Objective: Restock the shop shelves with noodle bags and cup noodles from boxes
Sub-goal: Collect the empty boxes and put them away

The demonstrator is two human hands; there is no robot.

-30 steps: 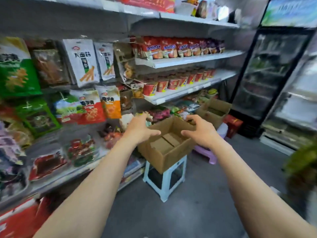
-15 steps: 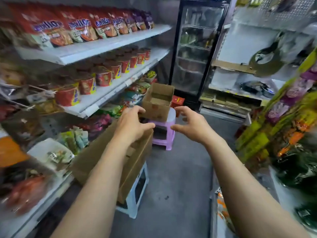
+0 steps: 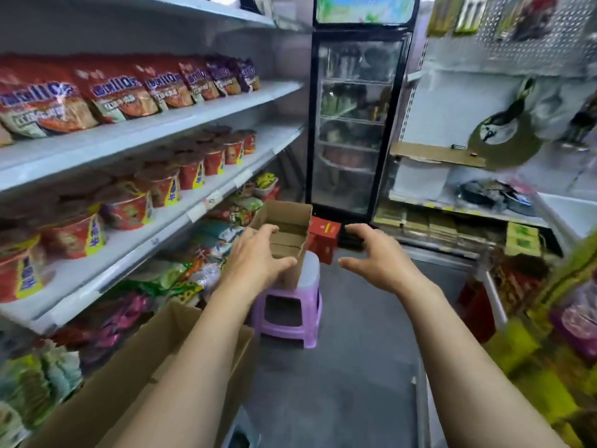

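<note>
Two empty hands, left (image 3: 258,253) and right (image 3: 378,253), both spread open, are reaching toward the cardboard box (image 3: 284,234) at frame centre; I am judging it could tip off the purple stool (image 3: 290,308).

Both arms stretched out down the shop aisle. Left hand (image 3: 258,257) is open, fingers spread, right in front of a small cardboard box (image 3: 284,227) sitting on a purple stool (image 3: 290,315) — can't tell if it's actually touching. Right hand (image 3: 378,257) is open too, hovering off to the side of the box, clear of it. Bigger open box (image 3: 135,383) sits under the left forearm. Noodle bags (image 3: 113,92) line the upper shelf, cup noodles (image 3: 161,185) the one below. Glass-door fridge (image 3: 352,124) stands at the aisle's end.
</note>
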